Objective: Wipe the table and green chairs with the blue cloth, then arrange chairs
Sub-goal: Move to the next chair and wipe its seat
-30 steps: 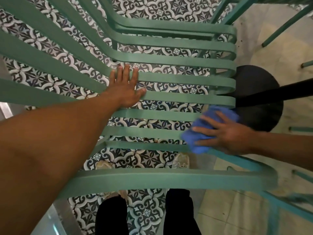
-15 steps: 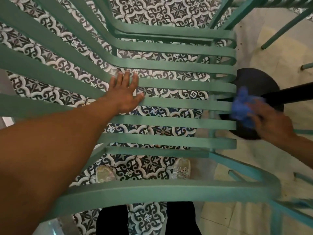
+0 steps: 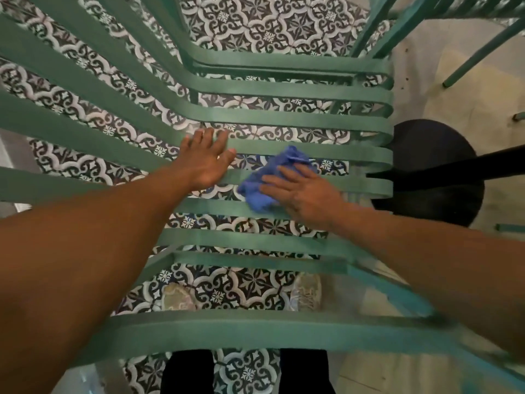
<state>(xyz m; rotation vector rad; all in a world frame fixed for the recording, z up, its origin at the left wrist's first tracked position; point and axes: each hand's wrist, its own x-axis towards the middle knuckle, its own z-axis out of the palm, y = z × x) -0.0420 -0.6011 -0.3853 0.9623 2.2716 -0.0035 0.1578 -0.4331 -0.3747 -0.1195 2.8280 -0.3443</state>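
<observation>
Fingers (image 3: pixel 272 184) of the right hand (image 3: pixel 305 194) straight, pressing the bunched blue cloth (image 3: pixel 265 180) onto the green chair (image 3: pixel 284 152) seat slats, left hand (image 3: pixel 206 160) just beside the cloth, fingers spread flat on a slat, patterned tile floor (image 3: pixel 255 21) beneath, black round base (image 3: pixel 431 172) beyond the seat edge

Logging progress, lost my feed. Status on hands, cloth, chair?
Left hand flat on green chair slats, bracing. Right hand pressing blue cloth onto seat slats, mid-wipe. Nothing blocking; black table base sits right of chair.
</observation>
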